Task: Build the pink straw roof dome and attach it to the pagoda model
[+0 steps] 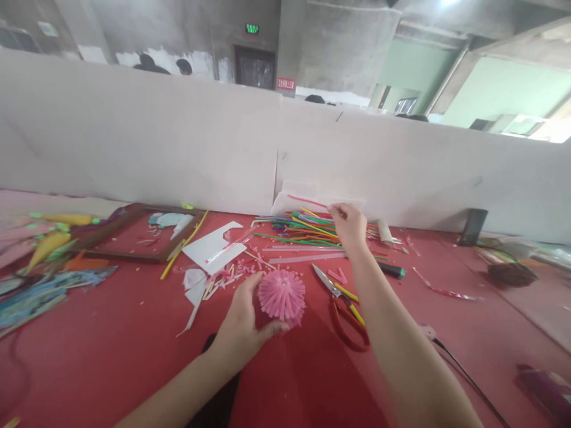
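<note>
My left hand (243, 318) is closed around the side of a round pink pompom-like ball (282, 296) made of many short strips, above the red table. Farther off, my right hand (350, 226) pinches one end of a thin pinkish-red stick (307, 201) that points left. Below that hand lies a pile of coloured pipe-cleaner-like sticks (307, 229). Scissors (341, 306) with red handles rest partly open between my forearms, beside yellow-handled pliers (354, 306) partly hidden by my right arm. Short pink pieces (338, 276) are scattered nearby.
A white cut board (214, 252) lies left of centre, with a brown frame (134, 258) farther left. A white partition (178, 137) bounds the table's far side. At right are a black block (473, 227), a dark basket (511, 273) and a cable (468, 377).
</note>
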